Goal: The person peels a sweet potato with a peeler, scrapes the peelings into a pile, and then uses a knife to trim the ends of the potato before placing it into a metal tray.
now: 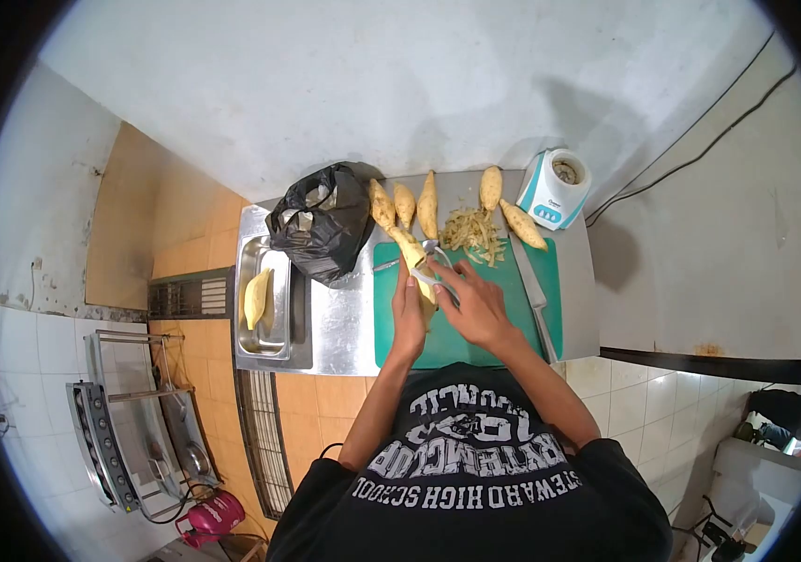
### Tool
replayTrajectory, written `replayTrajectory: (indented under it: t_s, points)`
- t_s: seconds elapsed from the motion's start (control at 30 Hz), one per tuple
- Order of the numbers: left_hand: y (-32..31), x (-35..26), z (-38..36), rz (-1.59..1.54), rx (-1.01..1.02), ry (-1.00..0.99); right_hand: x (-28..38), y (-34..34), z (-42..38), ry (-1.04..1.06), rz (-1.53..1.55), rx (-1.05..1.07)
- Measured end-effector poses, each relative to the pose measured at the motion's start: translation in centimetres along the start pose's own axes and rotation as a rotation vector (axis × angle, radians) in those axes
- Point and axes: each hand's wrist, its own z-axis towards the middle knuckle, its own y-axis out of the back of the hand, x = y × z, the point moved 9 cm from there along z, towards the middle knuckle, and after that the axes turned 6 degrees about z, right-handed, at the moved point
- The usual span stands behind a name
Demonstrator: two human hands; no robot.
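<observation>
My left hand (pixel 408 323) is wrapped round a partly peeled sweet potato (pixel 409 247), held at a slant over the green cutting board (pixel 389 328). My right hand (pixel 477 307) grips a peeler (pixel 430 274) against the sweet potato's side; my fingers partly hide the tool. Just beyond my hands, a heap of peelings (pixel 471 234) lies on the board's far edge. A long knife (pixel 529 281) rests along the board's right side. Unpeeled sweet potatoes lie behind the board, among them one upright-pointing root (pixel 427 203) and one at the right (pixel 524 226).
Left of the board stands a black plastic bag (pixel 330 239). A metal tray (pixel 243 342) farther left holds a peeled sweet potato (pixel 256 298). At the back right is a white and turquoise appliance base (pixel 555 192). A wall bounds the table behind.
</observation>
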Motion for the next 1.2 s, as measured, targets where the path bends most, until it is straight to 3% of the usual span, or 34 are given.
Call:
replayTrajectory:
  t_s: [0.3,0.37,0.43,0.5,0.6,0.63,0.7,0.9,0.97,1.2]
  points:
    - [1.1,1.0,0.8,-0.05,-0.091,-0.017,-0.8,-0.9,-1.3,-0.012,0.003,0.045]
    - [2.1,0.6,1.2,-0.266,-0.181,0.091,-1.2,-1.6,-2.6,-0.028,0.081,0.077]
    - [3.4,0.4,2.1,-0.214,-0.2,0.0,-1.7,-1.7,-3.8,-0.042,0.109,0.12]
    - [4.4,1.3,2.0,-0.222,-0.262,0.091,-2.1,-1.8,-4.1,-0.059,0.137,0.164]
    - [4.7,4.9,2.1,-0.328,-0.187,0.157,-2.0,-0.1,-3.2,-0.066,0.161,0.055]
    - [3.6,4.6,2.0,-0.404,-0.104,0.209,-0.9,1.0,-2.1,-0.042,0.145,0.038]
    - [2.1,4.2,1.4,-0.414,-0.129,0.238,0.0,1.4,-0.1,-0.024,0.131,0.015]
    - [0.8,3.0,1.4,-0.364,-0.086,0.11,1.8,0.2,1.6,0.127,-0.027,-0.026]
    - [1.3,2.8,1.6,-0.371,-0.104,0.088,1.3,-0.9,1.0,0.048,-0.005,0.075]
    - [1.9,3.9,1.6,-0.398,-0.187,0.092,0.6,-1.7,-0.8,-0.017,0.042,0.088]
